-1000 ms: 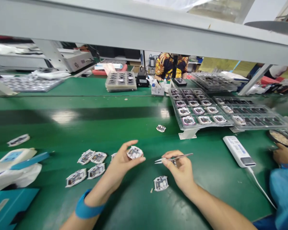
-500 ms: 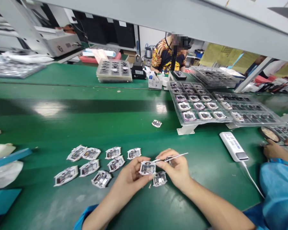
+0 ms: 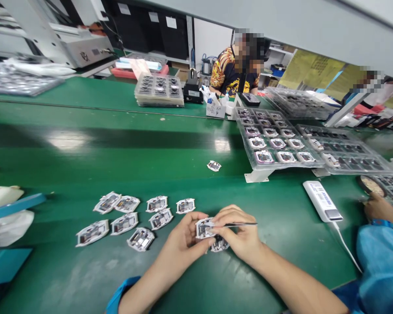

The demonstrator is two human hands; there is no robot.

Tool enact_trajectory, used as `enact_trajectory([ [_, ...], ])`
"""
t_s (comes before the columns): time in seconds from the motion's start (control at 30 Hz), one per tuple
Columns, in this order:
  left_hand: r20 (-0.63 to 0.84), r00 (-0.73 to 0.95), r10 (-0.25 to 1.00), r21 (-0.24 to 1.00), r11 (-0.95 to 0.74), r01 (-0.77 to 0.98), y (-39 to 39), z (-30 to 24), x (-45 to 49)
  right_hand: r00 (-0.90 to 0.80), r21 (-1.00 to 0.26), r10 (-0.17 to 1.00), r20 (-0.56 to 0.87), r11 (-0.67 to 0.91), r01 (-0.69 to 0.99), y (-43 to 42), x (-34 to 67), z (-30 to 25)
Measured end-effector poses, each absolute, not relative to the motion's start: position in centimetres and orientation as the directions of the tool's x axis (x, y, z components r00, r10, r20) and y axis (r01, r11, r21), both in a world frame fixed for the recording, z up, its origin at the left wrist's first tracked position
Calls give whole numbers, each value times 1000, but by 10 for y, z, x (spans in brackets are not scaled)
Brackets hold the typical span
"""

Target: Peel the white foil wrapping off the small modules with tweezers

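My left hand pinches a small white-framed circuit module by its edges, raised a little over the bench. In my right hand are slim tweezers, their back end sticking out to the right. The fingertips of that hand touch the module's right side, and the tweezer tips are hard to make out there. Partly covered by my hands, a second module lies on the bench just below. To the left rest several similar modules, among them one close to my left forearm.
Beyond my hands lies a lone module. A clear compartment tray of modules stands on brackets at the right. Nearer is a white corded device. A co-worker's hand works at the far right; another person sits opposite.
My right hand has moved in over the held module, and the tweezers have turned to lie nearly level. The view has shifted slightly. My left hand keeps its grip.
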State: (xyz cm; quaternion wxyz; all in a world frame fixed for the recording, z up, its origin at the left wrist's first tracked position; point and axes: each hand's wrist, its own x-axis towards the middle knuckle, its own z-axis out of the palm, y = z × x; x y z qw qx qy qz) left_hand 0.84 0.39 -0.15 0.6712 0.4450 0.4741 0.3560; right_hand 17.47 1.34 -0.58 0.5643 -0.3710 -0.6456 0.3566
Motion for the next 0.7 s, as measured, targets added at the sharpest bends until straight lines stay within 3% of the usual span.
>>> enact_trajectory([
  [0.23,-347,215,913,925,371,-82,6,4,6,-17,-977,986,166,162,-142,13,176,-10],
  [0.5,-387,215,897,898,420,-134,4,2,6,-58,-988,998,-4,-13,-156,17,177,-10],
  [0.6,-438,225,870,849,483,-213,4,2,5,-46,-980,999,-3,-12,-197,17,177,-10],
  [0.7,-501,239,832,782,553,-288,5,4,5,17,-971,992,125,126,-202,14,175,-12],
])
